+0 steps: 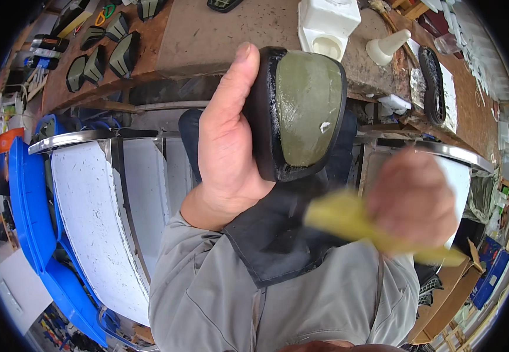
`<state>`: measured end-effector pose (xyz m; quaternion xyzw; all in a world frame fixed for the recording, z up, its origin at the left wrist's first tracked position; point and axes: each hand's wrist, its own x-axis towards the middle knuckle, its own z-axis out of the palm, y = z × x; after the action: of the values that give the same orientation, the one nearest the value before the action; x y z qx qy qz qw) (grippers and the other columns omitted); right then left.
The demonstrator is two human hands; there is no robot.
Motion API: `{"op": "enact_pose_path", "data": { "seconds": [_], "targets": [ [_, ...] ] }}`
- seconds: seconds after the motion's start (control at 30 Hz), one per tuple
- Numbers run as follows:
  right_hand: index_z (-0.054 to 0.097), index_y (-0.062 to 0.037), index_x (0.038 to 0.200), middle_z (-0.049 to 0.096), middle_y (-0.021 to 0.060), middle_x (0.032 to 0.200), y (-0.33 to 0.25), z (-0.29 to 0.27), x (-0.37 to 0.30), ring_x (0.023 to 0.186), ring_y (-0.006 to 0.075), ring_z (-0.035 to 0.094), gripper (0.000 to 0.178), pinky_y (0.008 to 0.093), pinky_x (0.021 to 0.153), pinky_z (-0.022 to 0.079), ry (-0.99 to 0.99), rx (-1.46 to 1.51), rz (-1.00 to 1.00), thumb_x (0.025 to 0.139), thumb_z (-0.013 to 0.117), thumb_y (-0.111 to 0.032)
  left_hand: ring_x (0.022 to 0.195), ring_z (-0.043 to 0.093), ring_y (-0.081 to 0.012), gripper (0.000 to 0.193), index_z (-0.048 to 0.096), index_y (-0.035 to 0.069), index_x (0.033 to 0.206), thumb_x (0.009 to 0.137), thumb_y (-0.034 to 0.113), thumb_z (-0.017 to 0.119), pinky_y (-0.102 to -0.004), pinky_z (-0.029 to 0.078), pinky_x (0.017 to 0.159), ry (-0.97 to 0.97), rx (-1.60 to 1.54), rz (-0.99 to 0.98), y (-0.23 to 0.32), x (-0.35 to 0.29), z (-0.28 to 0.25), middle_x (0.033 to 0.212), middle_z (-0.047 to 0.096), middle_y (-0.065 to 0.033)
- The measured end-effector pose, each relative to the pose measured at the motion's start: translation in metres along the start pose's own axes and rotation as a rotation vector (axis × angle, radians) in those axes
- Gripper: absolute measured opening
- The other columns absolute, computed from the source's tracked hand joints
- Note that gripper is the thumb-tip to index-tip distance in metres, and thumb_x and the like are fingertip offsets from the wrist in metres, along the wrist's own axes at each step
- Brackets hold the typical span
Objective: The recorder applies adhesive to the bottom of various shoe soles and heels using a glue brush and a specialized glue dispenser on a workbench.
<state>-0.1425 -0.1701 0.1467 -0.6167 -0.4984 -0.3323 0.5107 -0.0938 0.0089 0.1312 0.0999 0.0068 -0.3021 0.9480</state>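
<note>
My left hand point(228, 138) is wrapped around a rounded black piece with an olive green panel point(304, 108), held up over my lap. The panel faces me, with whitish streaks on it and a small white fleck on its lower right. The piece's black edge is scuffed along the left side. To the right, my right hand point(413, 199) is closed on a long yellow thing point(336, 217), apart from the black piece. Motion smears both, so I cannot tell whether the yellow thing is a cloth or a tool.
Several similar black-and-green pieces point(124, 54) lie on the workbench point(207, 35) at the left. A white container point(328, 26), a pale cone-shaped nozzle point(388, 47) and a black sole-shaped part point(431, 85) are farther right. White panels point(84, 205) and a blue bin point(29, 205) flank me.
</note>
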Motion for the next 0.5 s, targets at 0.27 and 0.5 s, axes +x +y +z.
{"op": "enact_pose_path", "data": {
  "seconds": [0.27,0.5],
  "targets": [
    [0.062,0.0019,0.080,0.063,0.0140,0.073,-0.003,0.009,-0.003,0.047,0.0181,0.055,0.017,0.0279,0.040,0.042,-0.112,-0.029,0.109,0.078,0.069,-0.013,0.095,0.064,-0.0284,0.038,0.056,0.000,0.113,0.097,0.030,0.040,-0.0423,0.053,0.083,-0.025,-0.014,-0.057,0.005,-0.001,-0.003,0.107,0.064,-0.0158],
    [0.066,-0.0001,0.081,0.064,0.0138,0.082,-0.009,-0.015,0.009,0.049,0.0137,0.052,0.016,0.0250,0.042,0.039,-0.365,0.116,0.003,0.077,0.070,-0.016,0.098,0.063,-0.0296,0.037,0.059,-0.001,0.111,0.097,0.028,0.040,-0.0434,0.051,0.087,-0.013,-0.048,-0.151,0.013,-0.002,-0.012,0.108,0.064,-0.0165]
  ]
}}
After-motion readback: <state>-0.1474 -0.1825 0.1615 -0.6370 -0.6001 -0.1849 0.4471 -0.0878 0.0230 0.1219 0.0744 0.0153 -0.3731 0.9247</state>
